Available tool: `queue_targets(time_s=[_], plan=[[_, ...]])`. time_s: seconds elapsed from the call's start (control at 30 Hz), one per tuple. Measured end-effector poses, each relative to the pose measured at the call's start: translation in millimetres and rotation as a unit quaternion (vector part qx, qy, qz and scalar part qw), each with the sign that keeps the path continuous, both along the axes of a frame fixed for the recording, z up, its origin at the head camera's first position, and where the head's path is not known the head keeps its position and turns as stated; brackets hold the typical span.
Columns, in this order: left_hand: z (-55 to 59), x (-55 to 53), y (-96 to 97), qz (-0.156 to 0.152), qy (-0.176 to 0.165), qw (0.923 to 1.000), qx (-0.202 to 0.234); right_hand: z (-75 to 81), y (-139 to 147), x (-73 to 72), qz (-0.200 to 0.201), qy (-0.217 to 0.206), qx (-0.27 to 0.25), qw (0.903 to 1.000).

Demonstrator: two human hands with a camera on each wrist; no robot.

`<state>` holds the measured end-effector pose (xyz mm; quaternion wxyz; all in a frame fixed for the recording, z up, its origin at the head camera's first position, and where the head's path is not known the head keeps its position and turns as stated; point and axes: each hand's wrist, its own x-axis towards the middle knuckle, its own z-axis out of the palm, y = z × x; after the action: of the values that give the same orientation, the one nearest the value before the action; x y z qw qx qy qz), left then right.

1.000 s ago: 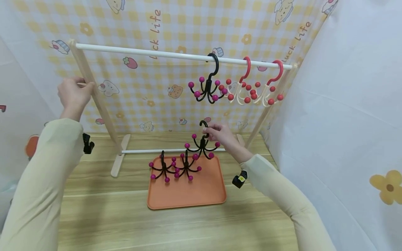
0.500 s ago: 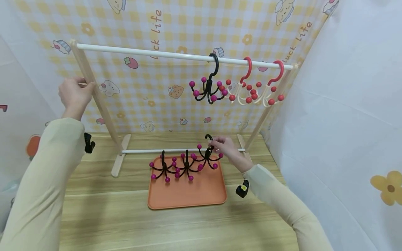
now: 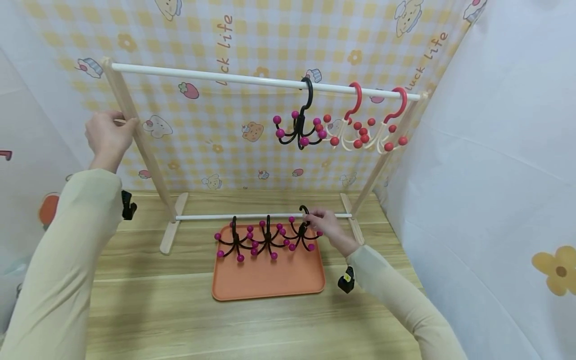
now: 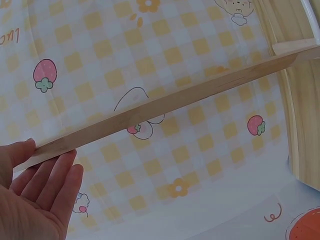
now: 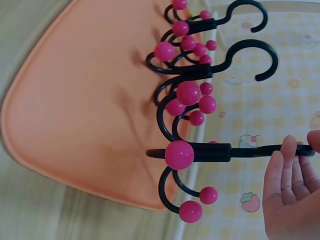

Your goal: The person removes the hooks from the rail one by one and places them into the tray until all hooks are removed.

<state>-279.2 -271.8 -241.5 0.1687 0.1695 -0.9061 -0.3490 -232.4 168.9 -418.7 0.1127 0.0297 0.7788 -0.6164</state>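
Observation:
With fingers and thumb, my left hand (image 3: pixel 108 137) grips the left wooden post (image 3: pixel 150 160) of a rack; the left wrist view shows the thumb and fingertips on either side of it. My right hand (image 3: pixel 327 227) pinches the hook of a black octopus-style hanger (image 5: pixel 212 152) with magenta ball tips, upright over the back right corner of the orange tray (image 3: pixel 270 285). Beside it on the tray stand two similar black hangers (image 3: pixel 236 241), their hooks up. From the rack's white top rail (image 3: pixel 202 75) hang another black hanger (image 3: pixel 300 125) and two cream hangers (image 3: pixel 343 129) with red hooks and balls.
Behind the tray runs the rack's white lower bar (image 3: pixel 202 217), between flat wooden feet (image 3: pixel 173 225) on the wood-grain table (image 3: pixel 225 330). A yellow checked cloth (image 3: pixel 211 115) covers the back; a white cloth wall (image 3: pixel 486 165) rises at the right.
My right hand has lowered the black hanger and moved it slightly right, down to the tray's back right corner. The left hand stays on the post.

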Motion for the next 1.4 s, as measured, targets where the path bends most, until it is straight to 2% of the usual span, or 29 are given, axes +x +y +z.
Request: queue_targets(time_s=[0.23, 0.4, 0.57, 0.7, 0.73, 0.8, 0.87, 0.93, 1.03, 1.1, 1.13, 1.2, 1.3, 1.4], plan=[[-0.9, -0.7, 0.1, 0.002, -0.005, 1.0000, 0.003, -16.3, -1.1, 2.0, -0.023, 0.015, 0.008, 0.9996], [-1.3, -1.3, -0.2, 0.002, -0.005, 1.0000, 0.005, -22.4, -4.3, 6.0, -0.042, 0.033, 0.004, 0.9986], [-1.3, -1.0, -0.8, 0.002, -0.007, 1.0000, 0.006, -26.1, -2.6, 10.7, -0.029, 0.064, -0.021, 0.9973], [-0.3, -0.5, -1.4, 0.000, -0.011, 0.9999, 0.010, -25.9, -3.3, 12.0, -0.034, 0.051, -0.022, 0.9979], [0.0, -0.2, -1.3, 0.000, -0.010, 0.9999, 0.009, -43.9, 2.1, 1.8, -0.031, 0.052, -0.028, 0.9978], [0.3, 0.3, -1.5, -0.002, -0.011, 0.9999, 0.011, -50.7, 3.4, -2.6, -0.029, 0.056, -0.019, 0.9978], [0.6, 0.8, -1.2, -0.003, -0.011, 0.9999, 0.013, -82.4, 13.2, -19.0, -0.015, 0.075, -0.018, 0.9969], [0.7, 0.9, -1.1, -0.003, -0.010, 0.9999, 0.013, -102.5, 20.6, -28.4, -0.004, 0.091, -0.014, 0.9957], [0.5, 0.9, -0.8, -0.002, -0.010, 0.9999, 0.013, -94.9, 21.5, -23.9, -0.006, 0.095, 0.003, 0.9955], [0.6, 0.7, -0.2, 0.000, -0.008, 0.9999, 0.010, -61.7, 13.4, -8.9, -0.018, 0.085, 0.025, 0.9959], [0.7, 0.6, 0.2, 0.001, -0.006, 0.9999, 0.010, -54.2, 12.8, -6.3, -0.018, 0.086, 0.031, 0.9956], [0.8, 0.5, 0.8, 0.003, -0.004, 1.0000, 0.008, -24.0, 5.1, 3.8, -0.037, 0.062, 0.066, 0.9952], [0.7, -0.2, 0.8, 0.004, -0.004, 1.0000, 0.006, -10.7, 8.1, 3.7, -0.036, 0.053, 0.098, 0.9931], [0.6, -1.0, 0.7, 0.002, -0.002, 1.0000, 0.005, -1.4, 12.3, 0.1, -0.036, 0.053, 0.106, 0.9923]])
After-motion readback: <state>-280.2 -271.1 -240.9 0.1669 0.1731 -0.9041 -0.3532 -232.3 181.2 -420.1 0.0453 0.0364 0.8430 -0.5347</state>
